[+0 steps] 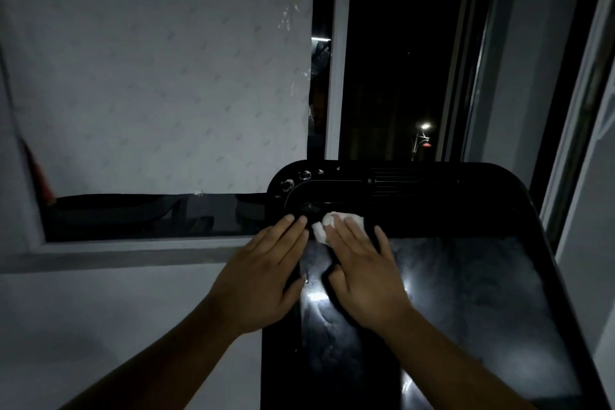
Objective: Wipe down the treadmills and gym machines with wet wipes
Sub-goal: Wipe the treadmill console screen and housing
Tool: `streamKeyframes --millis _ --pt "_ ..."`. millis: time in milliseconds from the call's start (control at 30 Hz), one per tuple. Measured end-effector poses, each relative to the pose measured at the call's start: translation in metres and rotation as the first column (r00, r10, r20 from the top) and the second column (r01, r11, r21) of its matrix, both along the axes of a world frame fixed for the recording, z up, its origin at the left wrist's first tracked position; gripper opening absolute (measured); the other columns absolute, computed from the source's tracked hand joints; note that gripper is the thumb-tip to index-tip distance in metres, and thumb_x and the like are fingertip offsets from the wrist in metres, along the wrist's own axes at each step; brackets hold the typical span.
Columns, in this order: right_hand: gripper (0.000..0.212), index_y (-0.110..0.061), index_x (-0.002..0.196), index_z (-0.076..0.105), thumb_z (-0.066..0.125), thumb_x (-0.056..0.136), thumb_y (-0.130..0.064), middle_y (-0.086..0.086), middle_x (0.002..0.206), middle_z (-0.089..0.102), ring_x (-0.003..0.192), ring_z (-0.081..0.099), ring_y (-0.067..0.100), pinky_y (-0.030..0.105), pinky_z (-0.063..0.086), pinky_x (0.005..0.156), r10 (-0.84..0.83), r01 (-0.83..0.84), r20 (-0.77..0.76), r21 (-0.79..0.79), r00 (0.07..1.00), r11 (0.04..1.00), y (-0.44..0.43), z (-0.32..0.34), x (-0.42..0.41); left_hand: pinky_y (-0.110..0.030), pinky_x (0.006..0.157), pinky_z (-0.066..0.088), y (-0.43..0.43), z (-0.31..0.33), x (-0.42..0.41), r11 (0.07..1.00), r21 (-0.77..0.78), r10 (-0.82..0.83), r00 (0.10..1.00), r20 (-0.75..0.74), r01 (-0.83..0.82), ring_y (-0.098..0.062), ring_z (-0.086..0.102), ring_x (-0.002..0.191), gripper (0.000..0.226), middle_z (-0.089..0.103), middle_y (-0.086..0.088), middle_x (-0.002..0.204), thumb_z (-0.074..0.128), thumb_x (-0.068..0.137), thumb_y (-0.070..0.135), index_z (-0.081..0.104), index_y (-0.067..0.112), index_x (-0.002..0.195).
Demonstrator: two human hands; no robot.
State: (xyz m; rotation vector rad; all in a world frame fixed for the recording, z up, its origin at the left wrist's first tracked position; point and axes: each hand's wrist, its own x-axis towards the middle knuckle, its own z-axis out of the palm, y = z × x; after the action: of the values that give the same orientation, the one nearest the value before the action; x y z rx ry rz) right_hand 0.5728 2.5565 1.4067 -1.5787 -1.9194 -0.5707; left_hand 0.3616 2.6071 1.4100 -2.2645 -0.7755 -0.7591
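Observation:
A black treadmill console (466,276) with a glossy screen fills the lower right; its upper band carries vent slats and small round knobs. A crumpled white wet wipe (327,225) lies on the console near its upper left. My right hand (362,273) presses flat on the wipe, fingers straight, covering most of it. My left hand (266,273) rests flat on the console's left edge beside the wipe, fingers straight and holding nothing.
A window (392,60) showing darkness and a distant street lamp stands behind the console. A white patterned film (159,70) covers the pane on the left, above a pale sill (116,255). A white wall runs below the sill.

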Motion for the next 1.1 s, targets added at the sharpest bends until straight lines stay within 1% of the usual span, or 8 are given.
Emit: streamKeyframes --millis 133,300,433,600,733,833,933,1100 --pt "0.075 -0.025 0.159 0.031 0.024 0.087 -0.045 -0.007 0.165 0.020 0.154 0.015 0.012 0.041 -0.005 0.123 -0.059 0.055 -0.107 -0.037 0.993 0.998 0.007 0.018 -0.020 -0.041 0.122 0.024 0.002 -0.008 -0.007 1.000 -0.026 -0.014 0.999 0.029 0.015 -0.023 0.016 0.156 0.078 0.020 -0.009 0.168 0.048 0.098 0.052 0.029 0.007 0.159" --pt "0.070 -0.028 0.155 0.040 0.032 0.087 -0.040 -0.007 0.163 0.031 0.152 0.025 0.013 0.044 0.004 0.122 -0.029 0.031 0.049 -0.026 0.998 0.999 0.005 0.009 -0.009 -0.041 0.122 0.030 0.002 -0.012 -0.008 1.000 -0.023 0.013 0.998 0.061 -0.012 -0.026 0.017 0.156 0.084 0.021 -0.010 0.168 0.047 0.094 0.061 0.031 0.007 0.158" --pt "0.079 -0.029 0.159 0.029 0.016 0.083 -0.045 -0.008 0.167 0.018 0.155 0.011 0.013 0.042 -0.007 0.123 -0.048 0.046 -0.031 -0.061 0.998 0.997 0.009 0.025 -0.025 -0.043 0.119 0.033 0.000 -0.019 -0.006 0.996 -0.082 0.035 0.991 0.133 -0.024 -0.028 0.023 0.154 0.089 0.020 -0.015 0.167 0.047 0.092 0.062 0.029 0.004 0.158" --pt "0.069 -0.023 0.152 0.045 0.037 0.084 -0.036 -0.002 0.159 0.039 0.148 0.036 0.018 0.043 0.008 0.121 0.060 -0.056 0.122 -0.037 0.991 0.998 0.004 0.014 -0.017 -0.045 0.118 0.034 -0.002 -0.017 -0.007 0.989 -0.139 0.074 0.985 0.156 -0.053 -0.028 0.029 0.151 0.098 0.022 -0.018 0.166 0.046 0.087 0.067 0.028 0.002 0.157" --pt "0.079 -0.030 0.158 0.032 0.018 0.082 -0.045 -0.008 0.166 0.022 0.154 0.015 0.011 0.040 -0.006 0.124 0.017 -0.016 0.011 -0.080 1.000 0.997 0.006 0.033 -0.026 -0.040 0.122 0.028 -0.005 -0.014 -0.006 0.988 -0.139 0.090 0.987 0.132 -0.071 -0.025 0.025 0.152 0.101 0.020 -0.016 0.167 0.044 0.087 0.072 0.024 0.003 0.158" --pt "0.073 -0.026 0.154 0.041 0.030 0.083 -0.040 -0.006 0.162 0.030 0.152 0.026 0.015 0.040 -0.001 0.122 0.118 -0.113 0.052 -0.101 0.992 0.988 0.002 0.023 -0.033 -0.042 0.121 0.025 -0.006 -0.010 -0.009 0.986 -0.153 0.086 0.991 0.106 -0.069 -0.025 0.023 0.153 0.103 0.018 -0.016 0.167 0.039 0.088 0.077 0.024 0.003 0.159" --pt "0.070 -0.025 0.152 0.045 0.037 0.084 -0.037 -0.004 0.160 0.038 0.148 0.035 0.016 0.043 0.007 0.121 0.069 -0.063 0.131 -0.050 0.989 0.997 0.001 0.017 -0.008 -0.041 0.121 0.021 -0.006 -0.009 -0.012 0.983 -0.167 0.094 0.993 0.073 -0.081 -0.023 0.017 0.155 0.110 0.011 -0.014 0.169 0.037 0.085 0.084 0.016 0.006 0.160" --pt "0.076 -0.026 0.160 0.027 0.020 0.087 -0.044 -0.005 0.167 0.018 0.156 0.011 0.015 0.045 -0.001 0.124 0.043 -0.042 0.005 -0.099 0.999 0.994 0.008 0.021 -0.031 -0.042 0.122 0.021 -0.006 -0.009 -0.010 0.979 -0.194 0.088 0.992 0.091 -0.070 -0.023 0.015 0.155 0.111 0.009 -0.013 0.169 0.039 0.084 0.083 0.016 0.006 0.161"
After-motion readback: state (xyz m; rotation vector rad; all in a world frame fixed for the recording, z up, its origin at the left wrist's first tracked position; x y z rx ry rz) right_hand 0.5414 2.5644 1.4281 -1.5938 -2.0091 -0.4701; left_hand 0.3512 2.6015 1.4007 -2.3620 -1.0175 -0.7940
